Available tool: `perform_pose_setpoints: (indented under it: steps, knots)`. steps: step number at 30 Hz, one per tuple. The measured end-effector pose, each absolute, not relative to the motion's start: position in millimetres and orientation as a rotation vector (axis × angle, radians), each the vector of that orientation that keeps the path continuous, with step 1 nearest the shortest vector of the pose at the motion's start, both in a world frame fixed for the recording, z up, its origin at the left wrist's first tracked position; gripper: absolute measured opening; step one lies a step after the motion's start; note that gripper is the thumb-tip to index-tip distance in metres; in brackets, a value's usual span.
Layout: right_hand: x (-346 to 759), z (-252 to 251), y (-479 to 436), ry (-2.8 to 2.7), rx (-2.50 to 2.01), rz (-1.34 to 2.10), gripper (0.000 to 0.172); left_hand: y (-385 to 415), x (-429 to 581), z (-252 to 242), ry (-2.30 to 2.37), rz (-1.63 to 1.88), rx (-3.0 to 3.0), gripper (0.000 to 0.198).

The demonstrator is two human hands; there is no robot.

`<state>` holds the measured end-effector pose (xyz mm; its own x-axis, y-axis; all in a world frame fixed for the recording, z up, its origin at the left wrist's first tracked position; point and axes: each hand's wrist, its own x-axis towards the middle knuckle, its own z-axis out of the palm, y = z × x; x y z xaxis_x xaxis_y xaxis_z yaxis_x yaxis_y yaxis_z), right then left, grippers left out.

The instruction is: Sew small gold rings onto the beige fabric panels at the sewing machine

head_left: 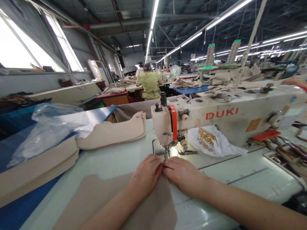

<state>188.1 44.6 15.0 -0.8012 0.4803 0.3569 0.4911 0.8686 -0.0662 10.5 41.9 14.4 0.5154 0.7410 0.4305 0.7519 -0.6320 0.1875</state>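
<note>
A beige flat panel, leather or fabric, [158,204] lies on the pale green table of a white sewing machine [196,108]. Its far corner reaches the needle and presser foot [167,150]. My left hand [147,171] pinches that corner with fingers bent, just in front of the foot. Fingertips together, my right hand [181,174] grips the same edge, touching the left hand. What exactly lies between the fingertips is partly hidden. Light from a small lamp falls beside the needle.
Stacked beige panels [115,131] lie behind left, with another stack [38,172] and clear plastic [52,131] nearer. Gold metal pieces [207,137] sit on white cloth [223,147] under the machine arm. Straps and scissors [291,150] lie right. A person in green [149,84] sits ahead.
</note>
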Motion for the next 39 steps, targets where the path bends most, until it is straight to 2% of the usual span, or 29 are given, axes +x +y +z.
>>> perform_pose_setpoints:
  steps: [39]
  knots:
    - [192.1, 11.8, 42.4, -2.66, -0.693, -0.027, 0.012, 41.9, 9.5, 8.4, -1.359, -0.87, -2.689, 0.016]
